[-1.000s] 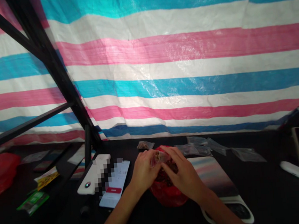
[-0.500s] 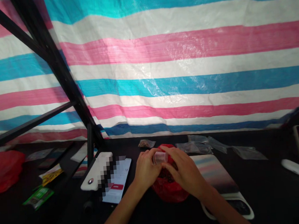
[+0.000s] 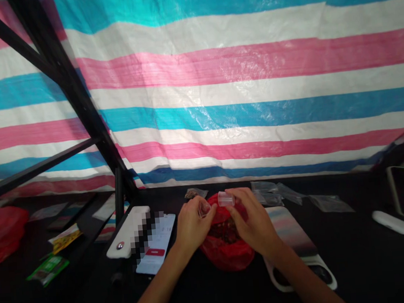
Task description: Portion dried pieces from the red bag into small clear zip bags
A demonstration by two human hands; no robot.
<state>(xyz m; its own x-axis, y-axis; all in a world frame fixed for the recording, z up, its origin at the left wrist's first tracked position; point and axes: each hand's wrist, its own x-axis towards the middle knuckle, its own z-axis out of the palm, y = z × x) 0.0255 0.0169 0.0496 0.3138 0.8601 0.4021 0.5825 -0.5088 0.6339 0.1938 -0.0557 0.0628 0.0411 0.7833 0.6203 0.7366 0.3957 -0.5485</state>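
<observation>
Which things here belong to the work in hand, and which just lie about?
Likely in use:
clear plastic cup, right hand
small clear bag, left hand
red bag of loose bits
flat clear bags
kitchen scale

Probably just lying about:
lit phone
yellow packet
green packet

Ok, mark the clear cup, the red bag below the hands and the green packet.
Clear cup (image 3: 224,199), head view: its side wall.
Red bag (image 3: 228,256), head view: its near side.
Green packet (image 3: 49,269), head view: its middle.

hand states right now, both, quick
Left hand: closed around a small clear plastic item, apparently a bag.
Right hand: closed, fingers gripping a small clear cup, tipped on its side.
</observation>
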